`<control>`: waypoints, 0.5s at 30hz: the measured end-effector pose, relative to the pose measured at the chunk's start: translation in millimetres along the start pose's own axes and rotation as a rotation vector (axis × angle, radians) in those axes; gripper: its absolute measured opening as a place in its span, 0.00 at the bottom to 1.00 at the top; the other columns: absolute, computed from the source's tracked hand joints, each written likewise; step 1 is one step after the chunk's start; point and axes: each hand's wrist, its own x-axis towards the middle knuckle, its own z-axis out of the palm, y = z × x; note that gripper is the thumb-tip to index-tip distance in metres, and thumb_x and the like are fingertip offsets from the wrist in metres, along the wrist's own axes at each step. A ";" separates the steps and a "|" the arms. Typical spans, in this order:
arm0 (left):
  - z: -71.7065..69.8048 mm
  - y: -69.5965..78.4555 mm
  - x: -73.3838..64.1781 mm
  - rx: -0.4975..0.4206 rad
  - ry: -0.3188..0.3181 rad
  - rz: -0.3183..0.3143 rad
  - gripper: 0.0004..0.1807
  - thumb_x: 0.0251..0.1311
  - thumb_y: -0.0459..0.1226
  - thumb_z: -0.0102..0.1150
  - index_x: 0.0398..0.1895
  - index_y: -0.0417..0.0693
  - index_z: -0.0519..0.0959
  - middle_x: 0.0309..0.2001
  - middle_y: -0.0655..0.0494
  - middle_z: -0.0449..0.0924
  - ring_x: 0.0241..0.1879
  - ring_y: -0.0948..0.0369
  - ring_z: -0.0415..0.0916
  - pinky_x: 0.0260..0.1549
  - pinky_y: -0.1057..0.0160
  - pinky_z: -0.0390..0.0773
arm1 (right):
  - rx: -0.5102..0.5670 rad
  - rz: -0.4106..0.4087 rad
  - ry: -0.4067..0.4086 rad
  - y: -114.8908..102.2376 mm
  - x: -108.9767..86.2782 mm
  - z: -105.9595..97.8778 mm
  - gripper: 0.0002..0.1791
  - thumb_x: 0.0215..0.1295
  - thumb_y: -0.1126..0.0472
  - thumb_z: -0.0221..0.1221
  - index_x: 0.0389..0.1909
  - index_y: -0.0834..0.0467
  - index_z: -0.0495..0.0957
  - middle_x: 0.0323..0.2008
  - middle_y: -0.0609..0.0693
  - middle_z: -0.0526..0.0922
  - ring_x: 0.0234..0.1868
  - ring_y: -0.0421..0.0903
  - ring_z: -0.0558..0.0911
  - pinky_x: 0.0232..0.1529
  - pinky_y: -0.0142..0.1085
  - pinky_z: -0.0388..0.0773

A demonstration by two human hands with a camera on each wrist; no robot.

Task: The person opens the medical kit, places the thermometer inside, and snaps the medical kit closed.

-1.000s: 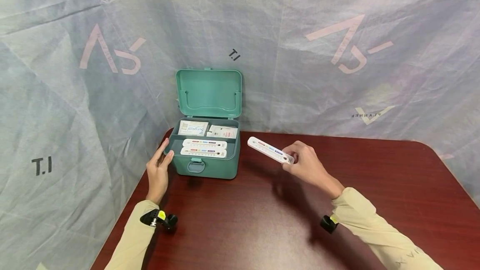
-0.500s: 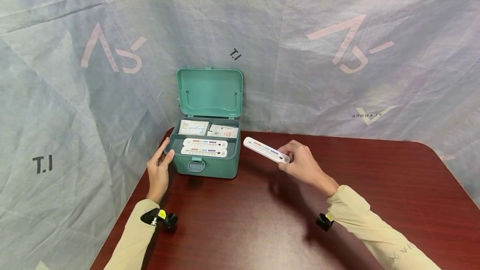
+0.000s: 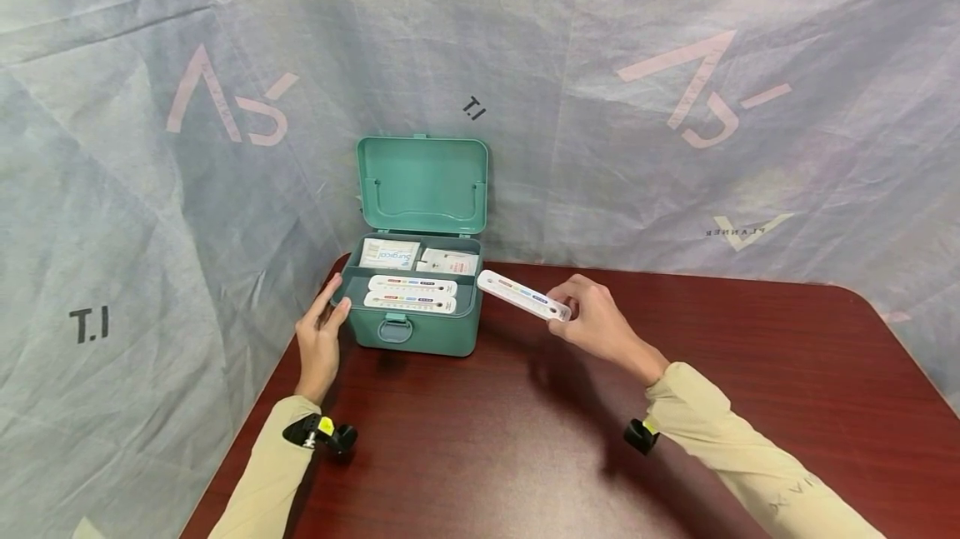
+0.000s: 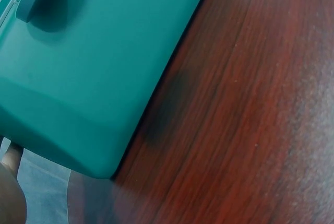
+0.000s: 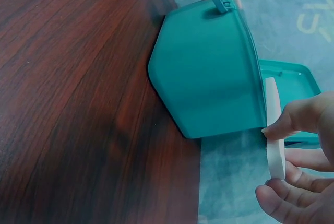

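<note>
A green plastic box [image 3: 442, 335] stands on the table with its lid raised. My left hand [image 3: 317, 347] rests its extended fingers against the box's left side; in the left wrist view only a bit of that hand [image 4: 12, 192] shows at the lower left. My right hand [image 3: 600, 322] pinches one end of a white thermometer [image 3: 517, 292], whose far end is near the box's right rim. In the right wrist view the thermometer [image 5: 275, 130] is seen edge-on between thumb and fingers. Two similar thermometers [image 3: 412, 286] lie side by side in the box's front compartment.
Behind the divider lie a packet printed "Surgical" [image 3: 390, 254] and a smaller white packet [image 3: 448, 262]. The open lid [image 3: 423, 185] stands before a grey cloth backdrop [image 3: 570, 106]. Dark red wood forms the tabletop [image 3: 480, 439].
My right hand has moved left with the thermometer, bringing its far end close to the box's right rim. The left hand has stayed against the box.
</note>
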 end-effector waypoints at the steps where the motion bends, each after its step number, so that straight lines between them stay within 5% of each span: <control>1: 0.0 0.0 0.0 0.000 0.001 0.001 0.23 0.64 0.27 0.54 0.61 0.28 0.68 0.63 0.30 0.63 0.67 0.47 0.57 0.65 0.56 0.57 | 0.000 -0.002 -0.001 -0.6 1.0 0.4 0.15 0.40 0.68 0.66 0.35 0.60 0.83 0.29 0.50 0.76 0.23 0.46 0.73 0.23 0.34 0.69; 11: 1.5 1.8 -0.5 -0.005 0.005 0.010 0.23 0.63 0.26 0.54 0.61 0.27 0.68 0.63 0.30 0.63 0.67 0.47 0.57 0.63 0.66 0.60 | -0.020 -0.019 -0.019 -4.7 9.7 3.9 0.16 0.41 0.67 0.65 0.36 0.61 0.83 0.31 0.49 0.77 0.24 0.48 0.74 0.23 0.34 0.69; 15: 1.7 2.0 -0.7 -0.006 0.007 0.007 0.23 0.63 0.26 0.54 0.61 0.27 0.68 0.63 0.30 0.63 0.67 0.47 0.57 0.65 0.58 0.58 | -0.023 -0.022 -0.026 -6.5 13.0 4.7 0.16 0.41 0.67 0.65 0.37 0.61 0.83 0.31 0.49 0.77 0.25 0.48 0.75 0.24 0.34 0.69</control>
